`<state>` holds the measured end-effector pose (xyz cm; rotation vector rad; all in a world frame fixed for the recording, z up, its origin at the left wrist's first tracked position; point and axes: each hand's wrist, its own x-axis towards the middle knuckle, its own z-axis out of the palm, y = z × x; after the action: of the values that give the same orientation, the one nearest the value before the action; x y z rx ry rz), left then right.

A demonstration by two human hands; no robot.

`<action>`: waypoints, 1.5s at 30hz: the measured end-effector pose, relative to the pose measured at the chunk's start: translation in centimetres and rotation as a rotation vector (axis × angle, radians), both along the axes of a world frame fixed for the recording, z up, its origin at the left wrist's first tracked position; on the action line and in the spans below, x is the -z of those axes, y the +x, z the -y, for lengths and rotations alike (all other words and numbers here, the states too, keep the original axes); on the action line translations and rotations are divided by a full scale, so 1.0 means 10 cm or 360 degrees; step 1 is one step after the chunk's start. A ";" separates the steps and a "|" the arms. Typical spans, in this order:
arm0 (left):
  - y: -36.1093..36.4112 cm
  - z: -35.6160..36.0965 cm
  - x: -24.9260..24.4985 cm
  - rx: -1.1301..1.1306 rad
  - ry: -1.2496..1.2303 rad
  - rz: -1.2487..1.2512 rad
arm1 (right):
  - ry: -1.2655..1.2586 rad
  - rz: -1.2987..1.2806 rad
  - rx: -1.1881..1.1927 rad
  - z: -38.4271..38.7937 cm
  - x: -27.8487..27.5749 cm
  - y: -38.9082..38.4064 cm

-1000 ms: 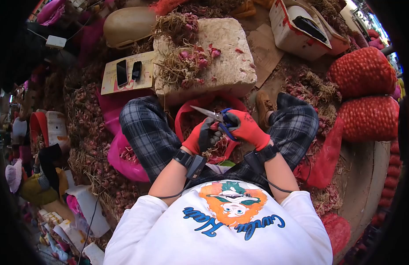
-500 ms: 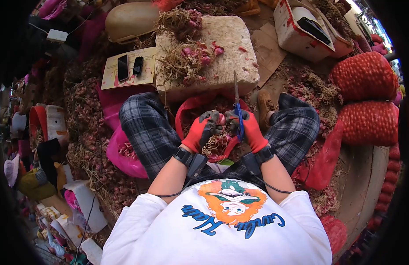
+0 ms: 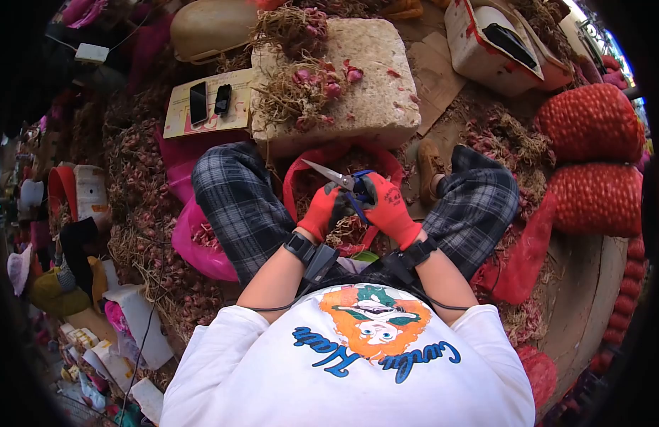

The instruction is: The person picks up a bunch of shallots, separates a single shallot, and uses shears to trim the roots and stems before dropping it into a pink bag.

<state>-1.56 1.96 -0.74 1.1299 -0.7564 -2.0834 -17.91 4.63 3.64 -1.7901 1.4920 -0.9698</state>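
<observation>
Gripping blue-handled metal scissors point(image 3: 348, 183), the red-gloved right hand point(image 3: 388, 204) has fingers round the handles. Red-gloved left hand point(image 3: 323, 211) is curled just below the blades, can't tell pinching what. Looks like snipping; next cut needs fingertips clear. Pink, dry-stemmed shallots point(image 3: 331, 90) top the pale foam block point(image 3: 379, 67).

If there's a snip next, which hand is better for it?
Probably the right hand: it holds the blue-handled scissors, blades pointing leftward. The left hand is close beside the blades; I can't tell what it grips.
</observation>
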 end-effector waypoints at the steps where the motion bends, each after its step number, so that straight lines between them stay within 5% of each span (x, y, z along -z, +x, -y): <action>1: -0.01 0.00 0.04 0.0020 -0.0039 0.0002 | 0.0045 0.0022 0.0017 0.00 0.02 0.01; 9: -0.06 0.03 -0.02 0.0278 -0.0390 0.0125 | 0.0410 0.0746 0.0354 0.07 0.22 -0.08; 12: -0.06 0.02 -0.14 0.0341 -0.0294 0.0204 | 0.0380 0.0472 0.0643 0.10 0.49 -0.16; 15: -0.03 0.08 -0.05 0.0282 -0.0167 -0.0002 | 0.0719 0.1308 0.0570 0.09 0.35 -0.30; 18: -0.02 0.08 -0.26 0.0430 -0.0413 0.0427 | 0.0333 0.0632 0.0161 0.08 0.18 -0.21; 22: 0.01 0.01 -0.05 0.0261 -0.0183 0.0237 | 0.0299 0.0380 -0.0065 0.03 0.08 -0.08; 27: 0.01 0.02 0.06 0.0306 -0.0063 -0.0289 | 0.0501 0.0798 0.0107 0.00 0.16 -0.08; 34: -0.07 0.06 -0.04 0.0257 -0.0251 0.0119 | 0.1076 0.1510 0.0437 -0.02 0.24 -0.21; 40: -0.02 0.04 0.18 0.0275 -0.0735 0.0293 | 0.0660 0.1044 0.0270 -0.01 0.22 -0.12; 45: -0.02 -0.04 0.11 0.0315 -0.1016 0.0669 | 0.0911 0.0938 0.0134 -0.01 -0.02 -0.15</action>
<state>-1.78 2.31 -1.82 1.1492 -1.6490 -1.5585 -19.43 4.74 3.85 -0.9377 1.2874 -0.8867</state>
